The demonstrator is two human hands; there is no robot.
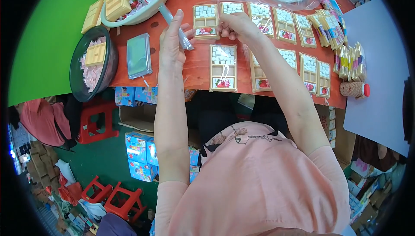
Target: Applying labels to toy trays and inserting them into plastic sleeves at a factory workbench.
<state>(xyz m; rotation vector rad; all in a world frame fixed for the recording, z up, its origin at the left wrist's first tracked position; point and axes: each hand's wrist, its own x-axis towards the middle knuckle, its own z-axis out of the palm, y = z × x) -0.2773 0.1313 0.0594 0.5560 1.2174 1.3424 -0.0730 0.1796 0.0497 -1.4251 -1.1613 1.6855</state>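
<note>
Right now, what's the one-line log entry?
left hand: at clear slim bundle; right hand: curled beside tan tray; white pieces: in tray's far compartment

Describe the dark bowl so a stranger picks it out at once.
Find the red table and go to its left end. There, in front of the large pale bowl, sits a dark round bowl holding pink packets and a beige tray. Its dark wall sets it apart from that neighbour.

Close fisheye view from the head (left camera), down over the red table (197, 74)
</note>
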